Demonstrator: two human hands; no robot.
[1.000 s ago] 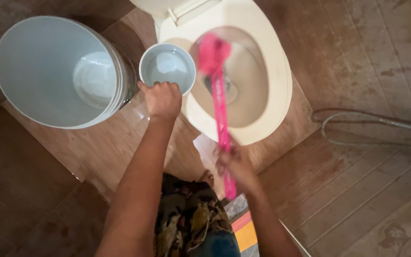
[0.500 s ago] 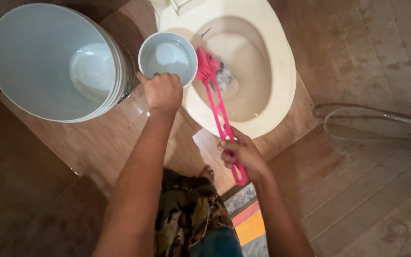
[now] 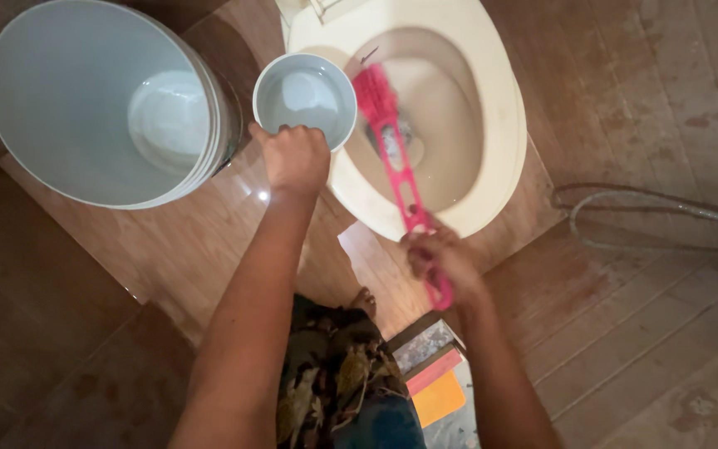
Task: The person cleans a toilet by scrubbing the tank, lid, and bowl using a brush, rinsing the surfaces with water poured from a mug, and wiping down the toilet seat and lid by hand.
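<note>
Left hand (image 3: 295,158): closing around the near rim or handle of a small grey scoop (image 3: 305,98) holding water, upper centre of the frame; the exact grip point is lying hidden under the fingers.

Right hand (image 3: 440,259): blurred, clamping on the lower end of a pink toilet brush (image 3: 392,141); the handle is running up and to the left, and the bristle head is sitting inside the bowl against its left wall.

Toilet (image 3: 504,125): cream seat occupying the upper centre, its top edge being cut off by the frame. The scoop is overlapping the seat's left rim.

Large grey bucket (image 3: 51,108): standing at upper left, just beside the scoop, partly filled.

Floor (image 3: 641,316): brown wood-pattern tile, stained, lying open at right and lower left. A hose (image 3: 625,204) is looping at the right edge, its end cut off.

Patterned garment (image 3: 334,374): filling bottom centre, hiding the person's legs; one toe is showing above it.
</note>
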